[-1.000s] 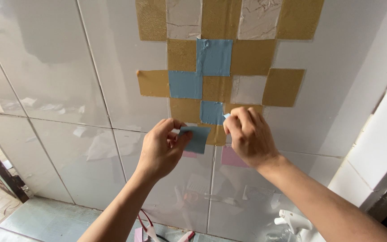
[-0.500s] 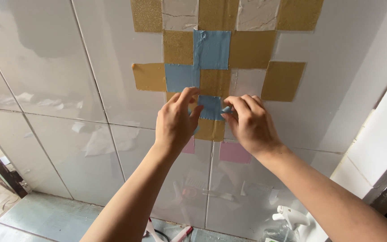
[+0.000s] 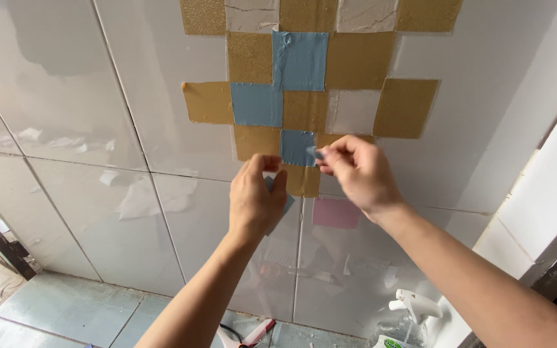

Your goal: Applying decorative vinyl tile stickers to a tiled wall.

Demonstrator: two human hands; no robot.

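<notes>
A patchwork of square stickers already covers the upper middle of the white tiled wall [image 3: 98, 116]: gold squares [image 3: 354, 59], two larger blue squares [image 3: 300, 59] and pale marbled ones [image 3: 354, 111]. A small blue square [image 3: 296, 147] sits at the centre of the lowest row, with a gold piece just below it at 6 o'clock and a lone pink square [image 3: 335, 212] lower still, at 5 o'clock. The wall around and beneath the patch is bare tile, so by my judgement the pattern is well begun but far from filled in.

The right hand [image 3: 359, 173] is raised to the wall, palm down, its fingers [image 3: 327, 154] pinched together on the right edge of the small blue square. The left hand [image 3: 256, 200] hangs just below at 7 o'clock, back to the camera, fingers curled round a bluish scrap of sheet [image 3: 286, 203] that pokes out by the thumb. Both forearms reach up from the bottom of the view. On the floor at 5 o'clock lies a white glue gun [image 3: 417, 306].
</notes>
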